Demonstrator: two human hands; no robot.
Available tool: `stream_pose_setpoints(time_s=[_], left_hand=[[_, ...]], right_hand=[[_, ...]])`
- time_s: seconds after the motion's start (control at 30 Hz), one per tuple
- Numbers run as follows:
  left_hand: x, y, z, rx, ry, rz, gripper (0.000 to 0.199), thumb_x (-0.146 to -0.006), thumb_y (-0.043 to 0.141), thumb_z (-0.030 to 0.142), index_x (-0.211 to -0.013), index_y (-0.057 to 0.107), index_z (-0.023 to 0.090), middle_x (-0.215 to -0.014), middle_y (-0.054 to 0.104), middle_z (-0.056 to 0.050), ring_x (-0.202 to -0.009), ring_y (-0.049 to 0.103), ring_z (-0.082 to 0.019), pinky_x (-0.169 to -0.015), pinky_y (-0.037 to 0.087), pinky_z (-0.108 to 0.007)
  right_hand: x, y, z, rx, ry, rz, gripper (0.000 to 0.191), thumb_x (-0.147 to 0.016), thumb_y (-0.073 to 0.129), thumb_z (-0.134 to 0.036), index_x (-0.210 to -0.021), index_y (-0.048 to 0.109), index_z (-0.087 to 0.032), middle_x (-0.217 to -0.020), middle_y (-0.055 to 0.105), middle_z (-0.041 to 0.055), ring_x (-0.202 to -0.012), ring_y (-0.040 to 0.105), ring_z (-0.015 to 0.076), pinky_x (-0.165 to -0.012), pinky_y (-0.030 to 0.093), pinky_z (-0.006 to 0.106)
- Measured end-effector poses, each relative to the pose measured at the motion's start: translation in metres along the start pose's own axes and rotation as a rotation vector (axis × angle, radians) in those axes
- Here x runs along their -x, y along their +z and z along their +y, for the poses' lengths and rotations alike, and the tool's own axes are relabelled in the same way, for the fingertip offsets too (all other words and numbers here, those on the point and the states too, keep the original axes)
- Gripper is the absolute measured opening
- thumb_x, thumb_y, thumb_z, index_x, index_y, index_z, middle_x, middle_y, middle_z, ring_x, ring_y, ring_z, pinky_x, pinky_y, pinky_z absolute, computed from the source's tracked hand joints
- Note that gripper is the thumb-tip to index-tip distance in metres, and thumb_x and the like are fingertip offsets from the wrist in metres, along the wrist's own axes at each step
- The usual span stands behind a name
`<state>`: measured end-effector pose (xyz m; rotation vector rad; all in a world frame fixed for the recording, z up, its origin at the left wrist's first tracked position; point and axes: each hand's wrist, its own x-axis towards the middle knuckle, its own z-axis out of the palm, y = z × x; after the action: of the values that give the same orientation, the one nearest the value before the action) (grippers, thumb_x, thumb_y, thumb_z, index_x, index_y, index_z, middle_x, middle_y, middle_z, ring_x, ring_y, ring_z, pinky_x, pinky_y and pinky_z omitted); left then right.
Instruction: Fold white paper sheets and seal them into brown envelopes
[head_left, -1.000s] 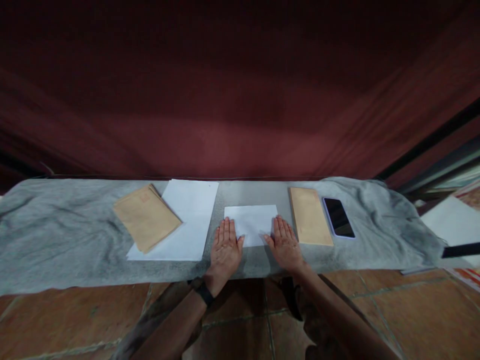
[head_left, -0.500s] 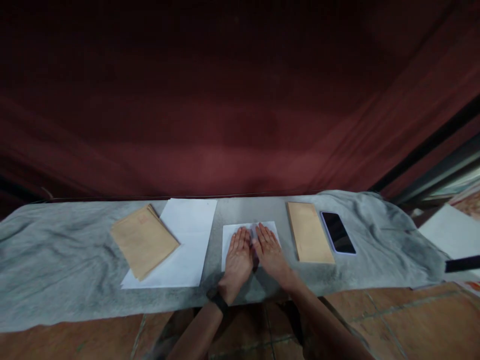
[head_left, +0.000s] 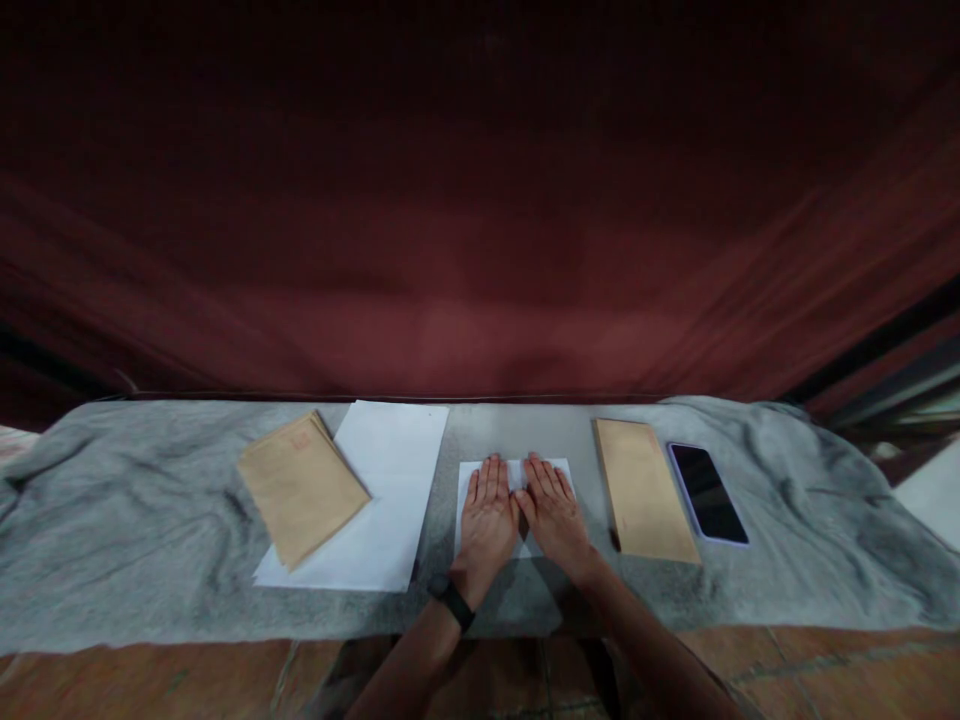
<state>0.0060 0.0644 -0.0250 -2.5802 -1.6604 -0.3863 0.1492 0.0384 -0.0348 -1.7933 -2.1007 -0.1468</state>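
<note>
A folded white paper [head_left: 466, 500] lies flat in the middle of the grey cloth. Both palms rest on it: my left hand [head_left: 489, 515] covers its left part, and my right hand [head_left: 555, 512] its right part. The fingers of each hand are stretched out and point away from me, and the thumbs nearly meet. To the left, several brown envelopes [head_left: 304, 490] lie at a slant over larger white sheets [head_left: 390, 500]. On the right side a stack of brown envelopes [head_left: 645, 490] lies beside a phone [head_left: 709, 492] with a dark screen.
A grey cloth [head_left: 150, 540] with wrinkles at both ends covers the long, narrow surface. Behind it stands a dark red backdrop [head_left: 450, 340]. Brown floor tiles [head_left: 187, 680] show along the near edge. A white object [head_left: 934, 495] is at the far right.
My hands have spread slightly apart on the paper, the right one moving a little outward. The whole view has shifted, so the items on the cloth appear further right.
</note>
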Motion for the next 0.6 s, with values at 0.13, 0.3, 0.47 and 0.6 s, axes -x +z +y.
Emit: stream_pose_setpoints(time_s=[0.13, 0.3, 0.47, 0.6], left_hand=[[0.002, -0.004, -0.007, 0.008, -0.058, 0.016, 0.058, -0.100, 0.034, 0.028, -0.153, 0.037, 0.004, -0.157, 0.040, -0.021, -0.149, 0.034, -0.028, -0.121, 0.032, -0.049], [0.005, -0.011, -0.018, -0.023, -0.124, -0.011, 0.058, -0.101, 0.033, 0.033, -0.148, 0.044, 0.001, -0.157, 0.040, -0.021, -0.149, 0.034, -0.029, -0.122, 0.032, -0.046], [0.008, -0.014, -0.021, -0.017, -0.176, -0.030, 0.061, -0.102, 0.034, 0.036, -0.148, 0.043, -0.002, -0.157, 0.038, -0.023, -0.150, 0.033, -0.030, -0.122, 0.031, -0.046], [0.011, -0.012, -0.022, 0.000, -0.232, 0.005, 0.060, -0.101, 0.035, 0.035, -0.150, 0.041, -0.001, -0.158, 0.037, -0.023, -0.150, 0.033, -0.030, -0.122, 0.032, -0.048]], right_hand=[[0.003, 0.001, 0.006, 0.025, 0.041, 0.032, 0.051, -0.106, 0.036, -0.032, -0.150, 0.044, -0.007, -0.155, 0.045, 0.0213, -0.145, 0.041, 0.0282, -0.117, 0.033, 0.051], [0.008, 0.003, 0.011, 0.061, 0.130, 0.100, 0.058, -0.106, 0.032, -0.039, -0.148, 0.044, -0.001, -0.152, 0.046, 0.0259, -0.142, 0.044, 0.0329, -0.115, 0.035, 0.052], [0.016, 0.003, 0.017, 0.068, 0.180, 0.167, 0.064, -0.106, 0.031, -0.045, -0.153, 0.037, -0.002, -0.154, 0.042, 0.0267, -0.141, 0.045, 0.0350, -0.114, 0.036, 0.055], [0.024, 0.002, 0.020, 0.086, 0.176, 0.188, 0.065, -0.106, 0.032, -0.044, -0.155, 0.033, -0.001, -0.155, 0.040, 0.0277, -0.142, 0.044, 0.0359, -0.113, 0.038, 0.055]])
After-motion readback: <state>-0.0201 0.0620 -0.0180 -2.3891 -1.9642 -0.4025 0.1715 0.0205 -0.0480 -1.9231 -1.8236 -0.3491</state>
